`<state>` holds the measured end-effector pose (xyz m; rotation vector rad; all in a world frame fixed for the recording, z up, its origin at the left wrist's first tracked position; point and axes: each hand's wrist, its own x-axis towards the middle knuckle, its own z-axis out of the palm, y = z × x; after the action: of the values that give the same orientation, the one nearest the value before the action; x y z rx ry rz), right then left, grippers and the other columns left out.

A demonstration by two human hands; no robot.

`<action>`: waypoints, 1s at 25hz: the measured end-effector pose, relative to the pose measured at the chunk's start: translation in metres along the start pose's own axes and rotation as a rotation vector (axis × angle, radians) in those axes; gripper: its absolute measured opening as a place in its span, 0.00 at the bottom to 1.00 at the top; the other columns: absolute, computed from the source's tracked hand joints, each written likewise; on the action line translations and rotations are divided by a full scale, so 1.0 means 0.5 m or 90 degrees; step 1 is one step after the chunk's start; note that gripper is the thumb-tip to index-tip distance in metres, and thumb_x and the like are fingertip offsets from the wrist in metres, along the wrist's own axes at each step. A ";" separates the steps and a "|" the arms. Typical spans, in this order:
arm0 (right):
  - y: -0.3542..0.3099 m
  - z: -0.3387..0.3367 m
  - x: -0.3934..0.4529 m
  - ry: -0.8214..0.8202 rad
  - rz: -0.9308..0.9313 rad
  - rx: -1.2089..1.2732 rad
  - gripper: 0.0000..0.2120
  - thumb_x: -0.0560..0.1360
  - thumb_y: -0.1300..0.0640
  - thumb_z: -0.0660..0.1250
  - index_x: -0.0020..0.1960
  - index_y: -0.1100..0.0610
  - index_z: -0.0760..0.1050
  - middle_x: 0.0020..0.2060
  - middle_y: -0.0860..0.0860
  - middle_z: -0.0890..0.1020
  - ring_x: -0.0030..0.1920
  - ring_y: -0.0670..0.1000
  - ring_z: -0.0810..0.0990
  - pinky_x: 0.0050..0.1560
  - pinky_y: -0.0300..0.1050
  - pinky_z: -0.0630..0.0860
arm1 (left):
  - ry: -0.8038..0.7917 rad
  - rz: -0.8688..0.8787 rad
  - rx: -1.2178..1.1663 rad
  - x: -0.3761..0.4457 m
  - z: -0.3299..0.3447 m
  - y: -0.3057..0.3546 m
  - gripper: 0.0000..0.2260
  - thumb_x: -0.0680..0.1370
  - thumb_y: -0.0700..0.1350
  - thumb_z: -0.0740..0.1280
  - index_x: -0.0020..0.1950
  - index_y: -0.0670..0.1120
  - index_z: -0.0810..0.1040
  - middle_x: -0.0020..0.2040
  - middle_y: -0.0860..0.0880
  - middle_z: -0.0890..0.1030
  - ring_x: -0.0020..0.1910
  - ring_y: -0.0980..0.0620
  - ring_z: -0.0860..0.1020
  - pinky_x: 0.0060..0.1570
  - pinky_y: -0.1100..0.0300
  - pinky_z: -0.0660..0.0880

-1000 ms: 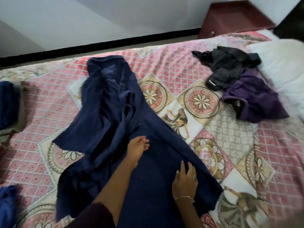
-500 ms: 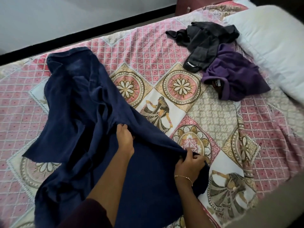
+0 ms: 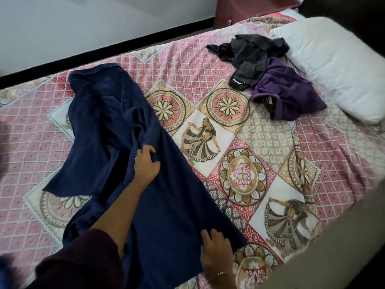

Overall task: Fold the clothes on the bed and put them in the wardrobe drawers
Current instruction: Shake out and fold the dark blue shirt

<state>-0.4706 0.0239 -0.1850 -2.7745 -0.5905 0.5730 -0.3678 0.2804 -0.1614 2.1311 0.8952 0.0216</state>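
- The navy garment (image 3: pixel 116 130) lies spread across the left half of the bed (image 3: pixel 312 155), running from the far edge down to the near edge, with loose folds bunched in its middle.
- My left hand (image 3: pixel 145 165) sits on the middle of that garment, fingers curled and gripping a fold of the cloth.
- My right hand (image 3: pixel 216 251) rests on the garment's near right corner, fingers fairly straight and pressing the fabric flat.
- Further right, near the far side, a dark grey garment (image 3: pixel 250 53) lies crumpled, touching a purple garment (image 3: pixel 289 92) just beside it.
- A white pillow (image 3: pixel 337 65) lies at the right end.
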 end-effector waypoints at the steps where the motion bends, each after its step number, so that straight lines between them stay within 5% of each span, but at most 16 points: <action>1: -0.015 0.000 -0.017 -0.016 0.005 -0.023 0.34 0.46 0.54 0.82 0.48 0.54 0.73 0.34 0.52 0.78 0.30 0.53 0.76 0.22 0.45 0.70 | -0.041 0.045 0.099 0.000 -0.008 -0.021 0.15 0.73 0.29 0.60 0.58 0.41 0.72 0.56 0.39 0.68 0.52 0.41 0.71 0.49 0.49 0.72; 4: -0.039 -0.020 -0.034 -0.114 0.067 -0.032 0.24 0.76 0.49 0.61 0.69 0.53 0.61 0.59 0.54 0.73 0.53 0.55 0.78 0.46 0.47 0.76 | -0.124 0.102 0.239 0.015 -0.025 -0.047 0.26 0.75 0.28 0.59 0.73 0.40 0.62 0.71 0.38 0.59 0.63 0.37 0.68 0.60 0.49 0.69; 6: -0.054 -0.019 -0.049 -0.187 0.058 -0.012 0.22 0.79 0.50 0.53 0.72 0.52 0.56 0.63 0.53 0.72 0.59 0.56 0.76 0.53 0.47 0.73 | -0.148 0.106 0.276 0.012 -0.030 -0.048 0.32 0.76 0.29 0.59 0.77 0.43 0.50 0.76 0.41 0.49 0.63 0.39 0.69 0.59 0.51 0.71; 9: -0.094 -0.021 -0.063 -0.228 0.018 -0.031 0.21 0.79 0.51 0.54 0.69 0.57 0.60 0.59 0.55 0.76 0.57 0.58 0.76 0.53 0.49 0.73 | -0.178 0.121 0.332 0.009 -0.025 -0.048 0.36 0.75 0.28 0.59 0.78 0.46 0.46 0.77 0.43 0.44 0.62 0.39 0.70 0.57 0.50 0.72; 12: -0.123 -0.013 -0.064 -0.270 0.041 0.010 0.12 0.76 0.47 0.56 0.49 0.56 0.68 0.53 0.56 0.79 0.53 0.58 0.78 0.50 0.47 0.74 | -0.171 0.125 0.329 0.001 -0.025 -0.046 0.34 0.75 0.28 0.59 0.77 0.47 0.52 0.76 0.42 0.48 0.60 0.37 0.70 0.54 0.50 0.72; 15: -0.141 -0.006 -0.048 -0.046 0.038 0.035 0.14 0.72 0.45 0.56 0.33 0.53 0.65 0.36 0.51 0.80 0.37 0.52 0.81 0.31 0.40 0.66 | -0.075 0.090 0.252 -0.019 -0.032 -0.046 0.29 0.73 0.29 0.60 0.72 0.44 0.60 0.72 0.42 0.58 0.57 0.39 0.71 0.50 0.50 0.73; 18: -0.161 -0.021 0.018 0.156 -0.052 0.093 0.12 0.68 0.50 0.57 0.28 0.53 0.66 0.24 0.47 0.71 0.20 0.47 0.70 0.24 0.36 0.51 | -0.009 0.077 0.240 -0.039 -0.046 -0.060 0.23 0.74 0.28 0.59 0.67 0.42 0.64 0.68 0.43 0.63 0.56 0.41 0.72 0.48 0.53 0.72; 21: -0.181 -0.036 0.104 0.154 -0.099 0.106 0.11 0.70 0.52 0.57 0.30 0.54 0.68 0.26 0.47 0.71 0.21 0.46 0.69 0.23 0.31 0.51 | 0.016 0.087 0.244 -0.053 -0.055 -0.076 0.19 0.75 0.29 0.58 0.65 0.40 0.68 0.67 0.44 0.67 0.59 0.44 0.71 0.53 0.56 0.71; 23: -0.195 -0.034 0.153 0.165 -0.138 0.115 0.10 0.71 0.52 0.57 0.32 0.53 0.69 0.28 0.46 0.71 0.23 0.45 0.69 0.23 0.28 0.47 | 0.121 0.088 0.197 -0.051 -0.071 -0.084 0.18 0.74 0.30 0.60 0.64 0.39 0.70 0.62 0.42 0.72 0.58 0.42 0.72 0.54 0.54 0.71; 25: -0.212 -0.032 0.198 0.168 -0.173 0.139 0.09 0.72 0.53 0.56 0.36 0.54 0.71 0.32 0.47 0.73 0.27 0.45 0.72 0.24 0.29 0.54 | 0.204 0.073 0.163 -0.037 -0.086 -0.090 0.17 0.73 0.30 0.61 0.62 0.37 0.72 0.59 0.40 0.74 0.57 0.40 0.72 0.55 0.52 0.70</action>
<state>-0.4162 0.1584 -0.1698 -2.4552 -0.7741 0.1942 -0.4210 0.3174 -0.1581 2.4613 1.0000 0.3313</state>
